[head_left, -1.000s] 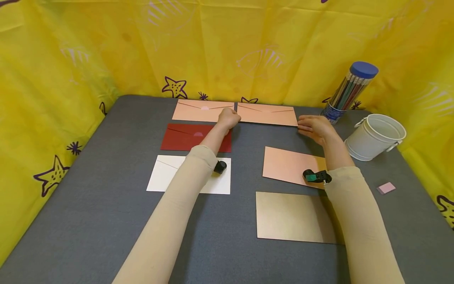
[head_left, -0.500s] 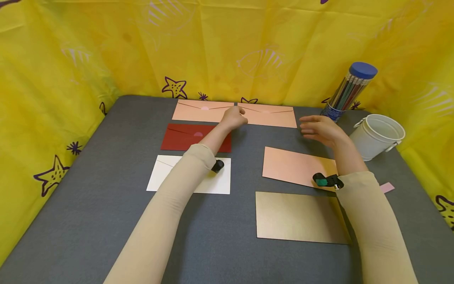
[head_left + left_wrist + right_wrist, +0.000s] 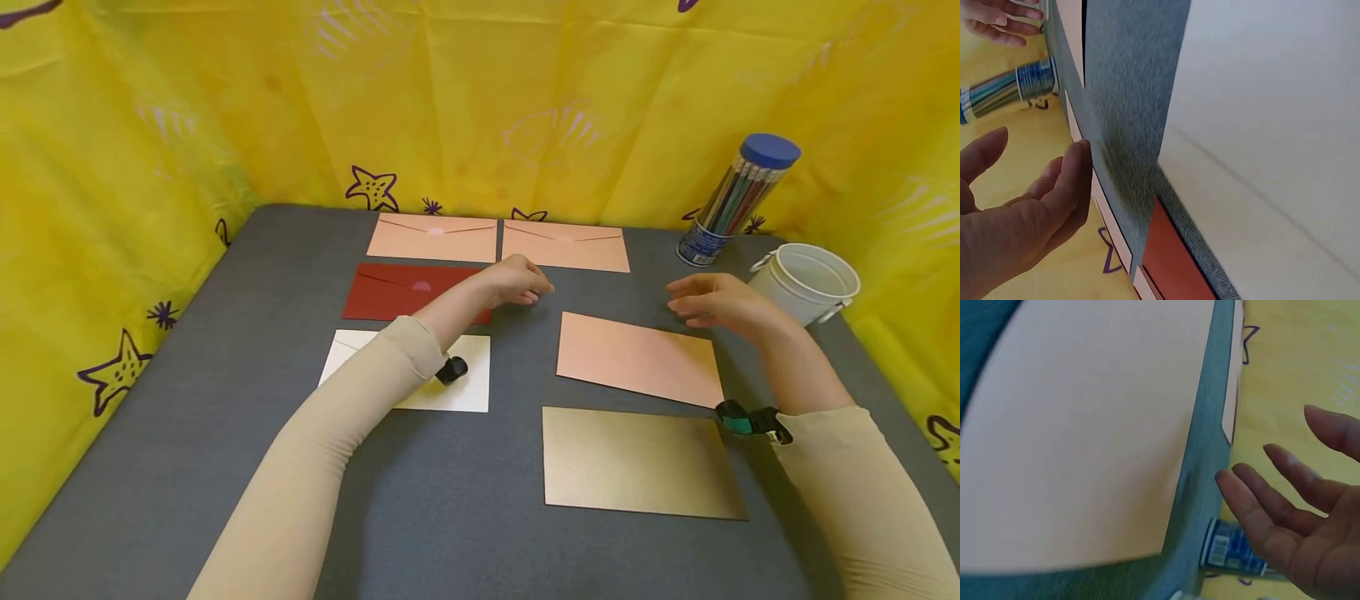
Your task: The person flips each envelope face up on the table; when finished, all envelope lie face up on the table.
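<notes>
Clock centred on blank pink rectangle, flat on surface, 12 being far edge. Left hand at 10 o'clock, beside red envelope, fingers close together, loosely bent, thumb apart. Right hand at 2, raised, fingers spread, softly curved. Gold rectangle at 6, white envelope at 9, partly under left sleeve from here. 2 pink envelopes at 10 and 11, side by side. Pencil tub at 1; white bucket at 2, partly behind right wrist.

barcode on pencil tube, no legible lettering
</notes>
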Demonstrator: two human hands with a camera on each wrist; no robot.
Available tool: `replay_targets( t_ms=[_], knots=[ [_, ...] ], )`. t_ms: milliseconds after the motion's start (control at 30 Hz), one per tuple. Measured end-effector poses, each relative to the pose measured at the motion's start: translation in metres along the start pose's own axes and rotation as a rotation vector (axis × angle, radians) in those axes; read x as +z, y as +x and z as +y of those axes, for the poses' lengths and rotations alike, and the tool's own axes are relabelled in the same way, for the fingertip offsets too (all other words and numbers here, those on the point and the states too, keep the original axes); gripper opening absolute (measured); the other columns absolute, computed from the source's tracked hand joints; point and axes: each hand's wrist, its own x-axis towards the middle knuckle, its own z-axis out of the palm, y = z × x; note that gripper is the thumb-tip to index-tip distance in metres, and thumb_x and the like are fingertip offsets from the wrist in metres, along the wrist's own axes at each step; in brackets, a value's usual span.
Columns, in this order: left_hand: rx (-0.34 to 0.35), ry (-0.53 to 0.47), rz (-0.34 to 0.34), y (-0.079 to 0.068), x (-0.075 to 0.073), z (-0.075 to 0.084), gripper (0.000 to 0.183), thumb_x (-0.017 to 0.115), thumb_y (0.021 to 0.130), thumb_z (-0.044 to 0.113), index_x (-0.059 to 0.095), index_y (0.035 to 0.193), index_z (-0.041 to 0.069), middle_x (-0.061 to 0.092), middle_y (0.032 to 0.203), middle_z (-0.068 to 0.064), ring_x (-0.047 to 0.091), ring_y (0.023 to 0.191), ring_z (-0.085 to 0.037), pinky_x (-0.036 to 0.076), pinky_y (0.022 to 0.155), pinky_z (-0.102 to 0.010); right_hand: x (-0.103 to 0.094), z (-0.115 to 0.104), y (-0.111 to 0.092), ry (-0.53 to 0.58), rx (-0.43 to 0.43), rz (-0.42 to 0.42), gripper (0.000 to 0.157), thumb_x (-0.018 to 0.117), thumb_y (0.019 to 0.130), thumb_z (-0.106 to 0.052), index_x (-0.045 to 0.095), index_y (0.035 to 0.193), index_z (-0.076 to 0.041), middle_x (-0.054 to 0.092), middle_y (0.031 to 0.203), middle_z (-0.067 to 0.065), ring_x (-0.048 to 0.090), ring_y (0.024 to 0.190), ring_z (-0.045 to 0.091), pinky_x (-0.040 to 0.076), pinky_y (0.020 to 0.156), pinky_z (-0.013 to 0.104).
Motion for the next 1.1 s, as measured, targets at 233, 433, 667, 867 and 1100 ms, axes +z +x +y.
replay_targets(
  t_ms=[233, 433, 667, 867, 1100],
  knots=[
    [-0.028, -0.023, -0.069, -0.009, 0.016, -0.006, 0.042, 0.058, 0.098, 0.013, 0.054, 0.135, -0.006, 0.056, 0.123, -0.010, 0.050, 0.080, -0.012, 0.048, 0.073, -0.016, -0.004, 0.022, -0.023, -0.055, -0.010, -0.011, 0.060, 0.048, 0.104, -0.022, 0.027, 0.147, 0.015, 0.033, 0.150, 0.038, 0.055, 0.094, -0.016, 0.053, 0.085, 0.014],
    [-0.027, -0.045, -0.092, -0.014, 0.027, -0.008, 0.042, 0.060, 0.096, 0.011, 0.055, 0.133, -0.008, 0.056, 0.108, -0.006, 0.051, 0.079, -0.011, 0.048, 0.071, -0.016, -0.008, 0.041, -0.036, -0.038, -0.026, -0.013, 0.057, 0.045, 0.104, -0.018, 0.027, 0.144, 0.019, 0.031, 0.148, 0.042, 0.057, 0.094, -0.015, 0.054, 0.083, 0.014],
    [-0.029, -0.053, -0.117, -0.018, 0.035, -0.010, 0.046, 0.059, 0.096, 0.010, 0.049, 0.136, -0.009, 0.055, 0.137, -0.017, 0.052, 0.086, -0.013, 0.048, 0.079, -0.020, -0.011, 0.055, -0.045, -0.046, 0.015, 0.009, 0.056, 0.048, 0.103, -0.018, 0.030, 0.142, 0.019, 0.042, 0.141, 0.039, 0.061, 0.091, -0.007, 0.058, 0.081, 0.019],
    [-0.036, -0.075, -0.133, -0.020, 0.039, -0.012, 0.045, 0.058, 0.096, 0.008, 0.048, 0.137, -0.010, 0.053, 0.141, -0.020, 0.054, 0.084, -0.012, 0.048, 0.078, -0.019, -0.011, 0.066, -0.050, -0.025, 0.050, 0.010, 0.054, 0.051, 0.102, -0.017, 0.034, 0.138, 0.019, 0.062, 0.124, 0.013, 0.066, 0.089, 0.002, 0.059, 0.079, 0.023],
    [-0.037, -0.081, -0.143, -0.020, 0.042, -0.015, 0.050, 0.057, 0.097, 0.007, 0.042, 0.141, -0.009, 0.053, 0.143, -0.021, 0.056, 0.095, -0.015, 0.052, 0.099, -0.029, -0.010, 0.074, -0.054, 0.033, 0.104, -0.058, 0.053, 0.049, 0.103, -0.017, 0.034, 0.137, 0.021, 0.065, 0.108, -0.008, 0.066, 0.090, 0.002, 0.059, 0.082, 0.024]
  ],
)
